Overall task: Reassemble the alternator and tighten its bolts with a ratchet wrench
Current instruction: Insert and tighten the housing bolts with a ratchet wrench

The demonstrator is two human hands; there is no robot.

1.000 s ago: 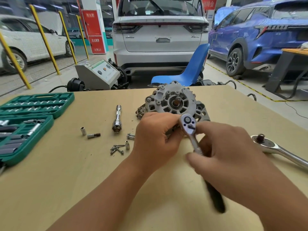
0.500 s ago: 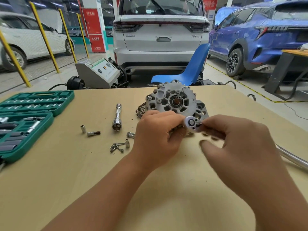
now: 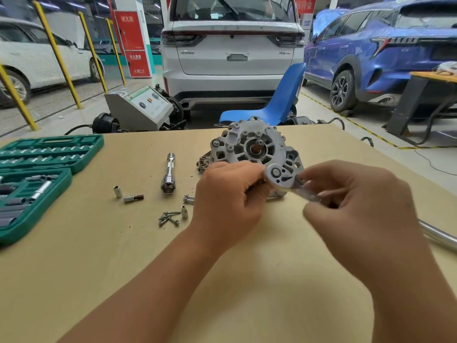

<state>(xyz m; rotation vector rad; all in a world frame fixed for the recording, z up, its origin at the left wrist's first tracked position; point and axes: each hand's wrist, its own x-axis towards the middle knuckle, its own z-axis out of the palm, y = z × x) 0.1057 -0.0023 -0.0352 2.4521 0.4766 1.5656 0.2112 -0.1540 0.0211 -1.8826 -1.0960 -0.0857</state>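
A grey alternator (image 3: pixel 249 148) stands on the tan table (image 3: pixel 123 280), its ribbed end face and centre shaft turned toward me. My left hand (image 3: pixel 228 203) curls round its lower left part. The small ratchet wrench (image 3: pixel 279 175) has its round head against the alternator's lower right. My right hand (image 3: pixel 358 209) grips its handle, which is hidden under my fingers. Several loose bolts (image 3: pixel 169 217) lie left of my left hand.
An open green socket set case (image 3: pixel 37 179) sits at the left edge. A chrome extension with socket (image 3: pixel 169 173), two small sockets (image 3: pixel 128 194) and a larger ratchet handle (image 3: pixel 435 233) lie on the table. Beyond the far edge stand a blue chair (image 3: pixel 279 100), a grey machine (image 3: pixel 143 108) and parked cars.
My right hand has swung the ratchet handle from pointing toward me round to the right. The ratchet head stays at the alternator's lower right and my left hand keeps its hold.
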